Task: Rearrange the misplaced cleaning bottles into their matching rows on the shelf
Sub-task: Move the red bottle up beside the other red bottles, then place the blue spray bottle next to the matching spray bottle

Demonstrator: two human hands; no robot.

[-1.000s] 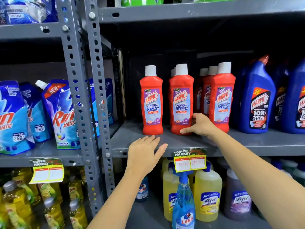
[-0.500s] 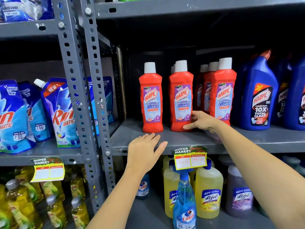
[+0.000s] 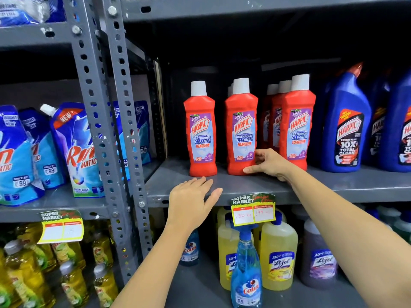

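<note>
Resting at a red bottle's (image 3: 241, 134) base, the right hand (image 3: 268, 164) has a loose grip: thumb in front, fingers curled round its right side. Its label reads "HARPIC BATHROOM CLEANER 10X". Left of the grip stands a matching bottle (image 3: 201, 136); below that, the left hand (image 3: 191, 202) lies open, flat on the shelf (image 3: 333, 187) edge, holding nothing. Right of the grip, blue bottles (image 3: 347, 130) read "HARPIC 10X TOTAL CLEAN".

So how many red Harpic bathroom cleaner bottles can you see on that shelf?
6 at least: one alone at left, one by the right hand with a cap behind, three clustered right. More may hide behind.
</note>
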